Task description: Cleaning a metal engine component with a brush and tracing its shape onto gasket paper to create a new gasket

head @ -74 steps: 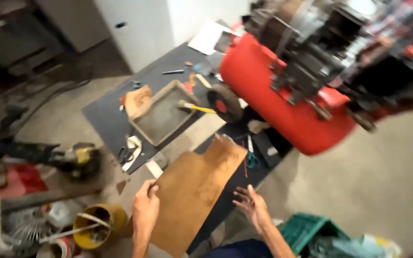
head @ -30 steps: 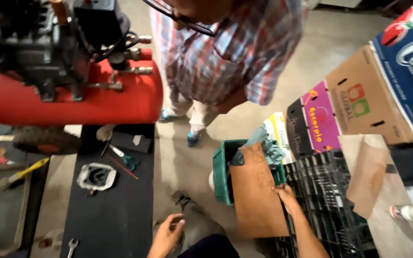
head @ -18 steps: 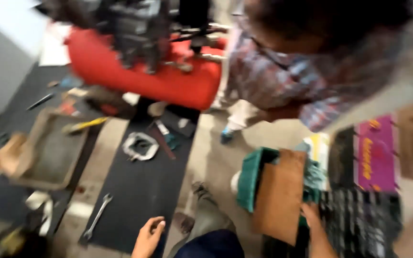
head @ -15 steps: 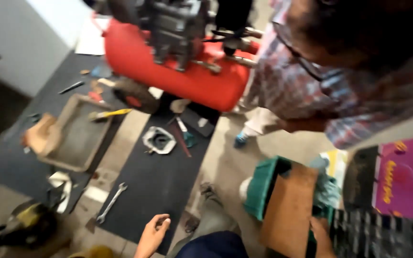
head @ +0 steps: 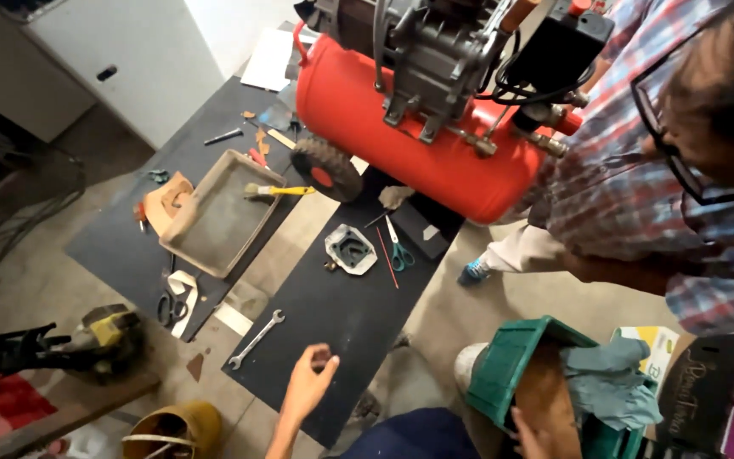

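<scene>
Since a moment ago the cardboard (head: 545, 399) has sunk into the green crate (head: 511, 374), where the right hand (head: 527, 438), mostly cut off by the frame's edge, touches it; its grip cannot be told. The left hand (head: 307, 387) hovers loosely curled and empty over the black worktop (head: 341, 314), near a spanner (head: 256, 338).

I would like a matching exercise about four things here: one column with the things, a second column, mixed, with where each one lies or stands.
Things:
1. spanner
2. paintbrush
3. brown board
4. red compressor tank

Places:
a. across the corner of the grey tray
b. inside the green crate, at the right hand
c. on the black mat, just beyond the open left hand
d. at the far end of the mats, beside the person in the checked shirt

Pairs: 1-c, 2-a, 3-b, 4-d
</scene>
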